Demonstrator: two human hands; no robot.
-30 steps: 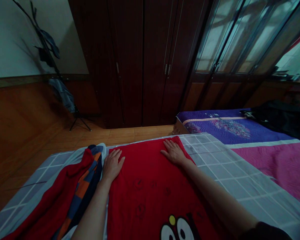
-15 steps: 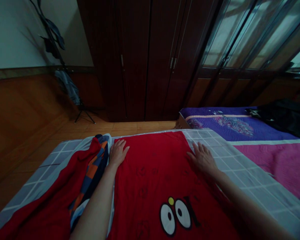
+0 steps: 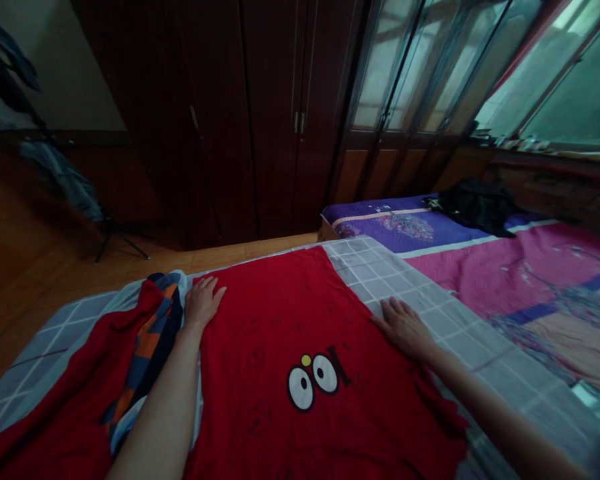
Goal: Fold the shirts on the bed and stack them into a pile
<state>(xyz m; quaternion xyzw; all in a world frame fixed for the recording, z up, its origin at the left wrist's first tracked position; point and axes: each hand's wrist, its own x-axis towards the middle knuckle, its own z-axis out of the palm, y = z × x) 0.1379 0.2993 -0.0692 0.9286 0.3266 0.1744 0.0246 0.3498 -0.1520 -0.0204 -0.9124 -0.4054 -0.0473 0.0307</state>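
Red cloth [image 3: 265,313], printed with a pair of cartoon eyes [image 3: 313,373] and faint dark marks, spread flat at the near middle of a grey checked sheet [image 3: 380,283]. Left hand [image 3: 201,305] placed palm down on the cloth, near its far left edge. Left fingers [image 3: 207,285] spread and released, nothing grasped. Right hand [image 3: 405,328] placed palm down on the sheet, just beside the cloth's right edge. Right fingers [image 3: 393,310] slightly spread and released, nothing grasped.

Rumpled red garment with orange and navy patches [image 3: 150,340] laid on the sheet at left, just beside the left hand. Pink quilt [image 3: 510,260] located right of the sheet; purple quilt [image 3: 395,223] beyond it, at far right, with a black garment [image 3: 475,207] lying across it. Dark wooden wardrobe [image 3: 220,120] standing at far centre; glass-paned doors [image 3: 405,67] to its right. Clothes stand [image 3: 60,173] placed at far left on the tiled floor [image 3: 205,257].
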